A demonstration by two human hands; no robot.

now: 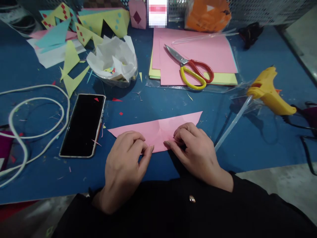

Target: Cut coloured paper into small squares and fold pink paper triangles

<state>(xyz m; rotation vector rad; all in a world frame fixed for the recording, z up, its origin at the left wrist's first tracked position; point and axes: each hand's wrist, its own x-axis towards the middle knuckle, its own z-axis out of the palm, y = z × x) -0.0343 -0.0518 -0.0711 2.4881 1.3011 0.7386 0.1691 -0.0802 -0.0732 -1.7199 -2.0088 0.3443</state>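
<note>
A folded strip of pink paper (156,129) with pointed ends lies on the blue table in front of me, creased near its middle. My left hand (128,158) pinches its near edge left of the crease, thumb and fingers curled together. On the other side of the crease, my right hand (194,148) grips the same edge between thumb and bent fingers. Both hands partly cover the paper. Beyond it, scissors (184,61) with one red and one yellow handle rest on a stack of pink and yellow paper sheets (170,77).
A phone (84,125) and a looped white cable (37,85) lie at left. Cut paper shapes (109,21) and a scrap-filled bowl (130,71) stand behind. A yellow glue gun (269,89) with a glue stick (232,124) is at right. An orange package (208,15) sits at the back.
</note>
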